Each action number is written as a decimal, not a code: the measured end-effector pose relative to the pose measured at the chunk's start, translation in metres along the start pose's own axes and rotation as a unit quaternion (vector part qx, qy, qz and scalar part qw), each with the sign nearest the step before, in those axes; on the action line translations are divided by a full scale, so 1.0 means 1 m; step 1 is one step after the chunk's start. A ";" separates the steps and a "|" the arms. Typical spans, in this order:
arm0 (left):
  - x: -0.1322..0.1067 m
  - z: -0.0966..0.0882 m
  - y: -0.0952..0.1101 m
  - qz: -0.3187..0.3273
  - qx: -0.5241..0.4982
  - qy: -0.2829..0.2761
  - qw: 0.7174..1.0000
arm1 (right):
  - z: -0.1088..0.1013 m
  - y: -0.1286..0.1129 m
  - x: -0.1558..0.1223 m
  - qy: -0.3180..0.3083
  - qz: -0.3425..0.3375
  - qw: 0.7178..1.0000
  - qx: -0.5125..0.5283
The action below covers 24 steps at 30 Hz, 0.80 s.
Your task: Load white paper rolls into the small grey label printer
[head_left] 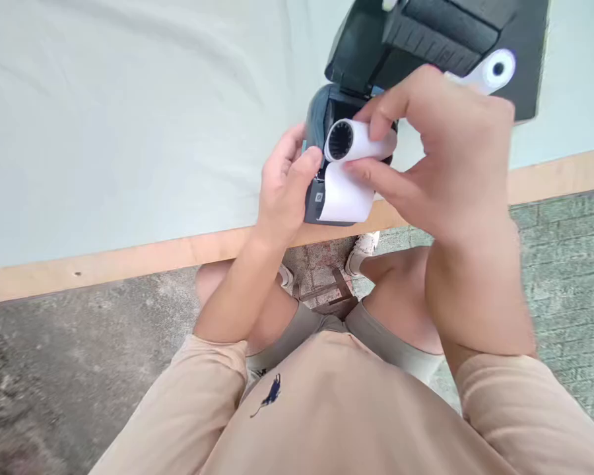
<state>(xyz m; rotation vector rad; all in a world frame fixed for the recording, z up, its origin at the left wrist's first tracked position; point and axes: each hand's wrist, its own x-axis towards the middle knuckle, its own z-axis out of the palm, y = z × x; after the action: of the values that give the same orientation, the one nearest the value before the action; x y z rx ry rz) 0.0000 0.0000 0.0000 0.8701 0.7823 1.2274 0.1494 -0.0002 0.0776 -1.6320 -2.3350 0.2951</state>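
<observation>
Printer: the small dark printer point(317, 119) was at the near side of the table, its front end reaching over the wooden edge point(129, 262).
Lid: the black lid point(357, 56) stood open at the printer's far end.
Paper roll: the white paper roll point(361, 140) lay crosswise at the printer's open compartment, its dark, ribbed core facing left; whether it was fully seated could not be told.
Paper strip: a loose white strip point(347, 194) ran from beneath the roll over the printer's front.
Left hand: the left hand point(287, 178) gripped the printer's left side, thumb on top; the other fingers were partly hidden.
Right hand: the right hand point(448, 148), reaching in from the printer's right, pinched the roll between thumb and fingers.
Spare roll: another white roll point(488, 72) lay beyond the printer, to its right, near a dark flat thing point(527, 82).
Cloth: a pale cover point(129, 132) spread left of the printer.
</observation>
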 end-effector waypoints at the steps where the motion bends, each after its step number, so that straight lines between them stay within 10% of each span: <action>1: 0.000 0.001 0.000 -0.008 -0.003 0.007 1.000 | 0.001 0.001 0.001 -0.005 -0.002 1.000 -0.006; 14: 0.003 0.000 -0.005 0.024 0.008 0.008 1.000 | -0.003 0.001 0.014 -0.078 0.002 0.993 -0.085; 19: 0.003 0.003 0.000 0.003 -0.009 0.055 0.998 | -0.001 0.008 0.011 0.000 -0.081 0.996 -0.035; 24: 0.003 0.005 -0.001 0.008 -0.033 0.049 0.998 | 0.003 0.014 0.008 -0.064 -0.123 0.990 -0.029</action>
<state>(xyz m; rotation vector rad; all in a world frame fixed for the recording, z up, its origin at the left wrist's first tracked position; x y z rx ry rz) 0.0050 0.0022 0.0015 0.7681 0.8091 1.3117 0.1586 0.0118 0.0706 -1.3638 -2.6313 0.2881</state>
